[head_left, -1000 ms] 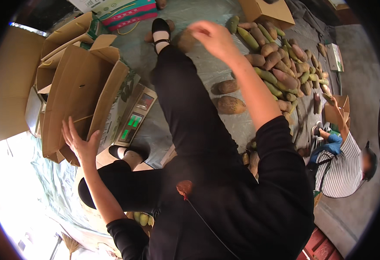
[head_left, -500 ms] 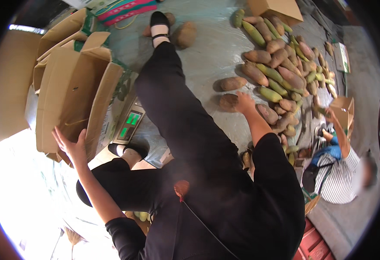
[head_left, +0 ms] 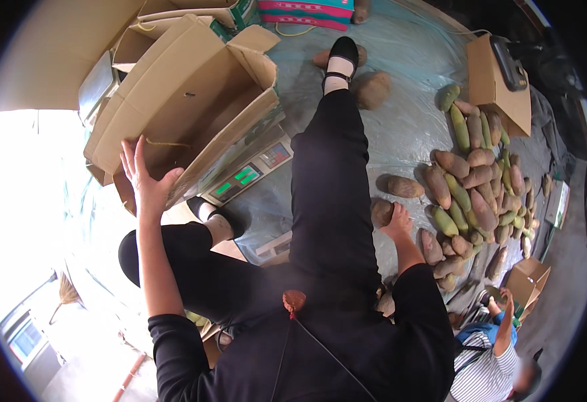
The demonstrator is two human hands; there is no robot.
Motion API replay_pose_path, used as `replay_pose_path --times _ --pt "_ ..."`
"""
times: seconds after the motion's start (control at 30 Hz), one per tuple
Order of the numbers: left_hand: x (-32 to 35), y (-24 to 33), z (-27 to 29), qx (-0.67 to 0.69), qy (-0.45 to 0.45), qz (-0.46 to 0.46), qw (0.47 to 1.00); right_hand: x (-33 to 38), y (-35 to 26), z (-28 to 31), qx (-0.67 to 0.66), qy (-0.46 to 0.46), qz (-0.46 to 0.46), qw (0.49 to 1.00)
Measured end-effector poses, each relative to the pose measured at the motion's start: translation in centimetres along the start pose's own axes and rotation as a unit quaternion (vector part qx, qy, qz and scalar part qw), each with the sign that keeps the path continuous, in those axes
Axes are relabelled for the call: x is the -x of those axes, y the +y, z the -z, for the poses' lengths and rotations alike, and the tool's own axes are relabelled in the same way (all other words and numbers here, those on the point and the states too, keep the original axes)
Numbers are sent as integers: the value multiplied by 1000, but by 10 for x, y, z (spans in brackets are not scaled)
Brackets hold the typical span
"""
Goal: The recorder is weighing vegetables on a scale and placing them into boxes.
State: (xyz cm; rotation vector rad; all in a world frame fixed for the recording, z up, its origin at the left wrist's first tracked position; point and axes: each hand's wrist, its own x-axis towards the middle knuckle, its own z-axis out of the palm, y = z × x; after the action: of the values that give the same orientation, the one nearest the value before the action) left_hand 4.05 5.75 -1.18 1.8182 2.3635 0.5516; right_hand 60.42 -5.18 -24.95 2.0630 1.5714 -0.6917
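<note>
My right hand (head_left: 398, 222) is closed round the side of a reddish-brown root vegetable (head_left: 380, 213), low over the plastic-covered floor. Just beyond it lies another brown root (head_left: 406, 187), and to its right spreads a heap of reddish-brown and green long vegetables (head_left: 484, 201). On the left, my left hand (head_left: 147, 179) is against the near end of an open cardboard carton (head_left: 196, 84), fingers stretched and thumb apart. The carton's inside shows no vegetables in its visible part. It sits tilted on a scale (head_left: 253, 171) with a lit green display.
More open cartons (head_left: 136, 47) stand behind, beside a pink and teal box (head_left: 307, 13). A large root (head_left: 374, 90) lies by my shoe. Right of it is a closed carton (head_left: 501, 87). Another person (head_left: 487, 362) in a striped shirt sits at the lower right near a small carton (head_left: 524, 285).
The view has swung, so the scene sits further right. My right hand has stayed at the same root, its fingers now wrapped more over its side. My left hand remains at the carton.
</note>
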Motion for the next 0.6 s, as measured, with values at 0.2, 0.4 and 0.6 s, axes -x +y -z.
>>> replay_pose_path --times 0.2,0.4,0.6 --pt "5 -10 6 12 6 -45 999 8 -21 11 -89 12 -62 994" --pt "6 29 21 -1 -66 -93 993 2 -19 41 -273 140 18 952" --pt "14 19 20 -3 -160 -146 976 9 -75 208 -339 258 161 890"
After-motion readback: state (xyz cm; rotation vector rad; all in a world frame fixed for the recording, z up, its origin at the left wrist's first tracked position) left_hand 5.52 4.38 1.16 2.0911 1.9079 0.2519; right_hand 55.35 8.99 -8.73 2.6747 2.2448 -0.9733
